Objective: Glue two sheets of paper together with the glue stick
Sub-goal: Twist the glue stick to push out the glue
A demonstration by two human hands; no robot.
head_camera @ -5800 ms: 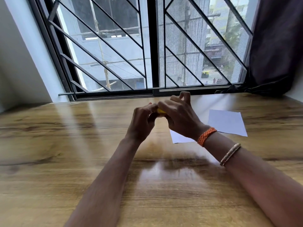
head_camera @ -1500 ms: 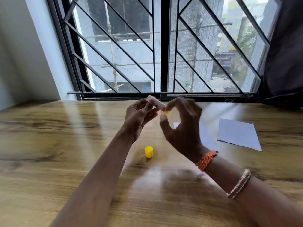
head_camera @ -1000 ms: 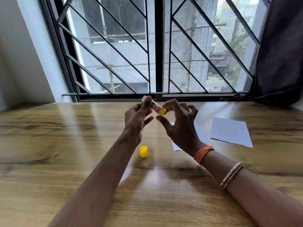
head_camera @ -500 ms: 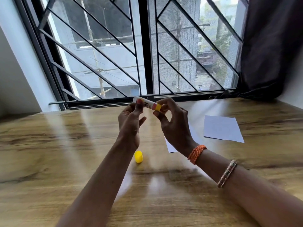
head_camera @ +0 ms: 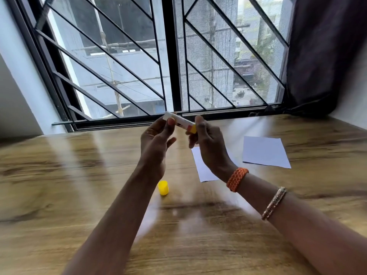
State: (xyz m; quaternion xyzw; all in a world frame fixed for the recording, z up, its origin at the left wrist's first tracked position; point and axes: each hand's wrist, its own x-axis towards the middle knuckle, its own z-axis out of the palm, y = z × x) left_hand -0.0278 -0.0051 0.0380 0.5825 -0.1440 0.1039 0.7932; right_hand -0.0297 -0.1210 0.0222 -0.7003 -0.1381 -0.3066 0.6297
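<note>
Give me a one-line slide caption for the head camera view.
Both hands hold the uncapped glue stick above the wooden table, yellow cap and two paper sheets below.

I see a wooden table (head_camera: 59, 195) with a glossy grained top filling the lower view. Behind its far edge stands a window (head_camera: 172, 56) with a black frame, fitted with a metal grille (head_camera: 123, 62) of diagonal bars. A dark curtain (head_camera: 321, 52) hangs bunched at the window's right side. Through the glass I see buildings (head_camera: 127, 62), blurred.
</note>
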